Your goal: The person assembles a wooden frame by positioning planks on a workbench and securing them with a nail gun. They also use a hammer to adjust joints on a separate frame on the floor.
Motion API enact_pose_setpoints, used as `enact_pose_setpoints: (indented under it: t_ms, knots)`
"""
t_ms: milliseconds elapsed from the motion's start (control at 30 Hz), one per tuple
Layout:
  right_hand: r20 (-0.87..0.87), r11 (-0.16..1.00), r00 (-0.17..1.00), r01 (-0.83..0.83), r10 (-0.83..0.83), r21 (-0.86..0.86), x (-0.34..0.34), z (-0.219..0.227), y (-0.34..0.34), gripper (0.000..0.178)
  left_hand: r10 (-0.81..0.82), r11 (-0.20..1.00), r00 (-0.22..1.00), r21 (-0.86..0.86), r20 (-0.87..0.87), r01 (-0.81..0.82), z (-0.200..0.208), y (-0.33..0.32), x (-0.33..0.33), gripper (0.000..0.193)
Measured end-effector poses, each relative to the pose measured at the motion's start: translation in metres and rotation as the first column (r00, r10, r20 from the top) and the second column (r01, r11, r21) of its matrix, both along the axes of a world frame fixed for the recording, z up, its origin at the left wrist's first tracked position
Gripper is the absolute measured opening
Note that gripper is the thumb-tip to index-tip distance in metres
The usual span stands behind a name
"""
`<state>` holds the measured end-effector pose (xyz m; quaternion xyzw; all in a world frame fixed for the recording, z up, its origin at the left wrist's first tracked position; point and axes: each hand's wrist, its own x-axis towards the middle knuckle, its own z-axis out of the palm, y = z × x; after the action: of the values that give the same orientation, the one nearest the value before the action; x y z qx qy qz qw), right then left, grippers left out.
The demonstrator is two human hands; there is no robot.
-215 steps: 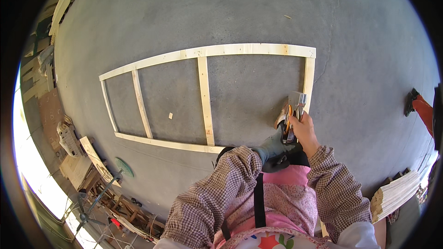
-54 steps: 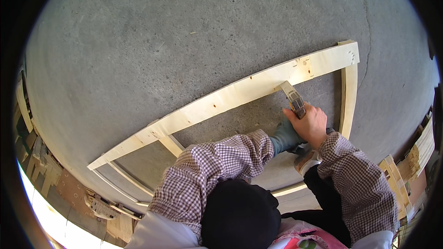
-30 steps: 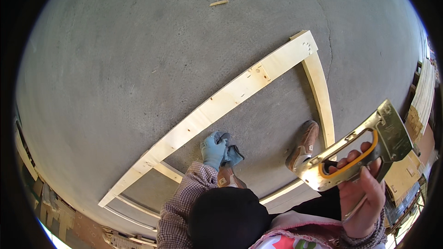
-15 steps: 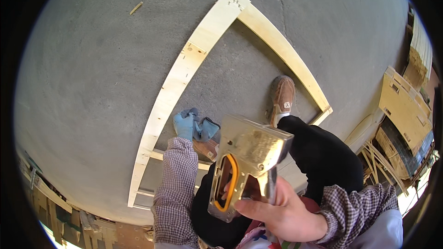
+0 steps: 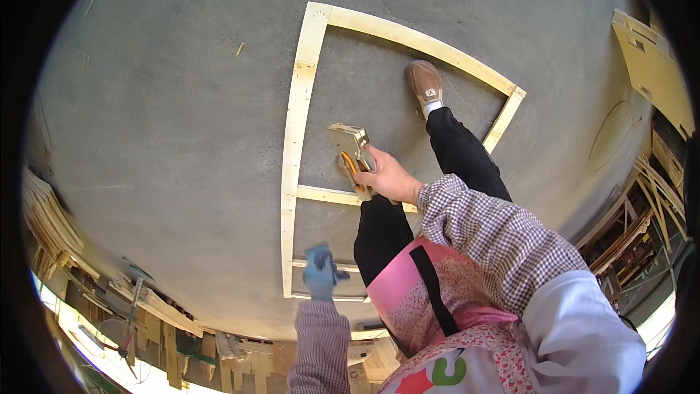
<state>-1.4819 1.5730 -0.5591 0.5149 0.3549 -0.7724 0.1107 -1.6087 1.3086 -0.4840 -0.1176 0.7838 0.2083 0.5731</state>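
Note:
My right hand (image 5: 390, 175), bare, grips a metal staple gun (image 5: 351, 142) with an orange-yellow part at its handle. The tool is held above a pale wooden frame (image 5: 294, 128) that lies on the floor, over the opening beyond one of its crosspieces (image 5: 328, 195). Lower left, my left hand (image 5: 319, 273) wears a light blue and grey work glove. It is over the frame's near left part, by another crosspiece. Its fingers are slightly smeared, so their hold is unclear. My apron and leg hide part of the frame.
My brown shoe (image 5: 424, 82) stands inside the frame's far opening on grey concrete (image 5: 182, 131). A small wood scrap (image 5: 240, 49) lies left of the frame. Stacked boards (image 5: 47, 211) line the left edge; a cut wooden panel (image 5: 656, 66) and loose strips (image 5: 660, 193) are at right.
My view has risen and shifted, showing more of the frame. My right hand holds the staple gun farther from my view. My left hand has moved back toward me; the second blue-grey cloth-like piece beside it no longer shows.

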Motion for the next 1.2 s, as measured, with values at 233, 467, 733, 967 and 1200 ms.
enact_pose_setpoints:
  t_ms: [233,467,733,967,1200]
  knots:
    - [-0.230,0.924,0.942,-0.155,0.245,0.351,0.105,0.207,0.021,0.035,-0.668,0.481,0.655,-0.467,0.353,0.742,0.271,-0.258,0.128,0.039]
    - [-0.008,0.801,0.983,0.156,-0.186,0.578,0.205,0.312,-0.053,0.032,-0.454,0.838,0.888,-0.304,0.071,0.453,0.233,-0.242,0.091,0.030]
    - [0.037,0.545,0.643,0.616,-0.765,0.569,0.295,0.339,-0.166,0.030,-0.471,0.882,0.865,-0.084,-0.170,0.464,0.249,-0.080,0.024,0.009]
    - [-0.094,0.181,0.240,0.892,-0.966,0.413,0.374,0.379,-0.225,0.030,-0.655,0.749,0.720,-0.072,-0.232,0.658,0.271,-0.029,0.064,0.014]
    - [-0.026,0.065,0.100,0.801,-0.995,0.595,0.564,0.375,-0.314,0.026,-0.875,0.398,0.371,-0.027,-0.312,0.917,0.204,0.077,0.337,0.017]
